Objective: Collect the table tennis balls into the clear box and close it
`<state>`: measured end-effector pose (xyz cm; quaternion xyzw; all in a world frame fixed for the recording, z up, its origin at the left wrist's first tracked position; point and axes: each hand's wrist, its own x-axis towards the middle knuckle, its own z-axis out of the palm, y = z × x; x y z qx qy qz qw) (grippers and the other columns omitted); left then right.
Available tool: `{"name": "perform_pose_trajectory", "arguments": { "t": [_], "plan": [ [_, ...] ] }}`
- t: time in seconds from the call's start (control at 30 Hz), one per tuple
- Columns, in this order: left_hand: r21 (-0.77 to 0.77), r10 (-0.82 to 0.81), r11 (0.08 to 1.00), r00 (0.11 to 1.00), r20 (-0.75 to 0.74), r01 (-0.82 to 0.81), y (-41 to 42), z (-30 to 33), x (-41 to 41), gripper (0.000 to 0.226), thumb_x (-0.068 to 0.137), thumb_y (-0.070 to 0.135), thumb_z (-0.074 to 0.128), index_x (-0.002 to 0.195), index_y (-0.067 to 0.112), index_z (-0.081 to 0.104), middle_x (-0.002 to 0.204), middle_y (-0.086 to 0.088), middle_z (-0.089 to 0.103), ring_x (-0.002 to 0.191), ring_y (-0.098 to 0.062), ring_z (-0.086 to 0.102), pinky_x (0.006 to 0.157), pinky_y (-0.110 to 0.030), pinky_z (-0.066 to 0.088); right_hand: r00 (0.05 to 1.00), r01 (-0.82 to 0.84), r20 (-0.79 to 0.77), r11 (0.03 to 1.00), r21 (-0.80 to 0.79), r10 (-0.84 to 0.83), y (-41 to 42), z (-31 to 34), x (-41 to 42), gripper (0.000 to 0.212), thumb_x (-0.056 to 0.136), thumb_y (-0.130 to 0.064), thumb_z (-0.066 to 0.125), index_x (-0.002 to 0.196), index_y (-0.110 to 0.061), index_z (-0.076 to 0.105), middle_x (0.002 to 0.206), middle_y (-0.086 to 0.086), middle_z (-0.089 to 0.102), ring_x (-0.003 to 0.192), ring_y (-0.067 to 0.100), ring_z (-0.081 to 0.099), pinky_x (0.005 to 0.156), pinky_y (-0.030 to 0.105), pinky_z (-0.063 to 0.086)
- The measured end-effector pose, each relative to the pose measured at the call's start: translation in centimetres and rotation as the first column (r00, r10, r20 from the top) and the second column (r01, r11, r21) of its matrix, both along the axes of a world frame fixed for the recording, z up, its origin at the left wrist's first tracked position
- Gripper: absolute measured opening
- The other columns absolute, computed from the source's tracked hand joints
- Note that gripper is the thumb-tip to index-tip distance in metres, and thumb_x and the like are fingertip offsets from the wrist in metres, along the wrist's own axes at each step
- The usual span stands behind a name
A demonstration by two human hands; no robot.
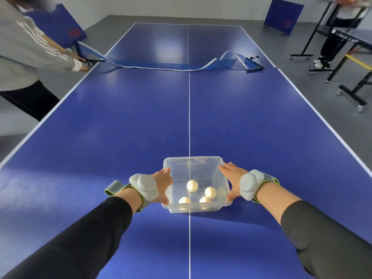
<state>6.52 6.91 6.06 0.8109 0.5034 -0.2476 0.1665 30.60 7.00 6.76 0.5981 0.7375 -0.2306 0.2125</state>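
A clear plastic box (193, 159) sits on the blue table (120, 127), on the white centre line near me. Several white table tennis balls (192, 185) lie on its bottom. My left hand (163, 183) lies flat against the box's left wall, its thumb at the near corner. My right hand (231, 177) presses the right wall the same way, fingers straight and pointing away from me. I cannot tell whether a clear lid is on the box. Both wrists carry grey strapped devices.
The blue net (171, 66) lies slack across the middle of the table, its clamp (254, 64) at the right edge. A person in grey (26, 53) holds the net's left end. A second table (354, 37) and another person stand at the far right.
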Motion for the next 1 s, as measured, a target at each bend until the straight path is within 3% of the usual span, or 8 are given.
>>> {"name": "perform_pose_trajectory", "arguments": {
  "t": [0.1,0.2,0.33,0.53,0.77,0.83,0.9,1.0],
  "plan": [
    [0.024,-0.011,1.0,1.0,0.022,0.011,0.3,-0.2,-0.2,0.073,0.085,0.036,0.061,0.145,0.013,0.027,0.158,-0.01,0.011,0.145,-0.026,0.016,0.117,-0.036,0.022,0.998,-0.023,0.053,1.0,-0.003,0.023,0.6,0.1,-0.7,0.113,0.076,-0.029,0.074,0.148,-0.003,-0.01,0.158,0.007,-0.018,0.146,0.024,-0.014,0.121,0.037,0.006],
    [0.062,-0.008,0.998,0.999,0.041,0.005,1.2,-0.9,-0.2,0.073,0.078,0.035,0.07,0.14,0.012,0.038,0.159,-0.008,0.002,0.147,-0.025,0.007,0.118,-0.037,0.025,0.999,-0.006,-0.035,1.0,-0.009,0.006,1.6,0.0,-1.6,0.08,0.094,-0.016,0.051,0.147,0.0,-0.008,0.158,0.013,-0.015,0.147,0.025,-0.011,0.118,0.032,0.001],
    [0.042,-0.025,0.999,1.0,0.001,0.025,2.2,-1.0,0.1,0.101,0.07,0.042,0.076,0.147,0.009,0.018,0.158,-0.015,-0.015,0.146,-0.031,-0.011,0.121,-0.043,0.012,0.998,-0.052,0.037,0.997,-0.049,0.054,1.7,0.1,-1.7,0.116,0.078,-0.025,0.073,0.145,-0.002,-0.018,0.156,0.012,-0.022,0.146,0.025,-0.013,0.119,0.033,0.004],
    [-0.047,0.014,0.999,0.999,0.05,-0.011,3.6,-0.5,-0.7,0.097,0.059,0.045,0.083,0.136,0.016,0.03,0.155,-0.007,0.014,0.126,-0.031,0.048,0.108,-0.04,0.041,0.991,-0.112,0.067,0.991,-0.077,0.117,1.9,-0.1,-1.1,0.136,0.064,-0.032,0.084,0.145,-0.008,-0.023,0.155,0.008,-0.026,0.147,0.023,-0.009,0.118,0.035,0.018],
    [-0.034,0.037,0.999,0.996,0.081,-0.034,3.8,-0.9,-1.1,0.128,0.059,0.049,0.082,0.147,0.013,-0.004,0.155,-0.004,0.022,0.131,-0.029,0.045,0.109,-0.042,0.039,0.999,-0.037,0.028,0.996,-0.078,0.039,1.7,0.1,-0.8,0.134,0.063,-0.034,0.084,0.146,-0.011,-0.019,0.156,0.005,-0.026,0.147,0.021,-0.011,0.119,0.037,0.014],
    [-0.04,0.034,0.999,0.998,0.06,-0.031,3.5,-0.7,-0.9,0.132,0.059,0.048,0.082,0.147,0.011,-0.008,0.158,-0.007,0.011,0.137,-0.031,0.037,0.11,-0.044,0.038,1.0,0.015,-0.001,0.997,-0.07,-0.015,1.5,0.2,-1.3,0.122,0.071,-0.03,0.079,0.148,-0.011,-0.014,0.156,0.005,-0.023,0.147,0.022,-0.011,0.12,0.038,0.012],
    [-0.03,0.026,0.999,0.999,0.018,-0.026,3.4,-1.0,-0.8,0.127,0.06,0.048,0.08,0.148,0.015,-0.005,0.159,-0.009,-0.004,0.143,-0.032,0.024,0.113,-0.047,0.034,0.998,0.041,-0.049,0.999,-0.014,-0.041,1.2,0.5,-2.2,0.082,0.091,-0.02,0.055,0.149,-0.008,-0.001,0.159,0.007,-0.008,0.148,0.023,-0.001,0.12,0.036,0.01],
    [-0.019,0.076,0.997,0.996,0.056,-0.075,3.6,-1.5,-0.5,0.095,0.073,0.043,0.069,0.147,0.019,0.013,0.159,-0.007,0.004,0.142,-0.03,0.027,0.111,-0.046,0.036,0.992,0.095,-0.084,0.994,0.052,-0.09,1.3,0.5,-3.2,0.056,0.098,-0.015,0.039,0.148,-0.007,0.016,0.157,0.011,0.017,0.145,0.026,0.019,0.117,0.036,0.017]
  ]
}}
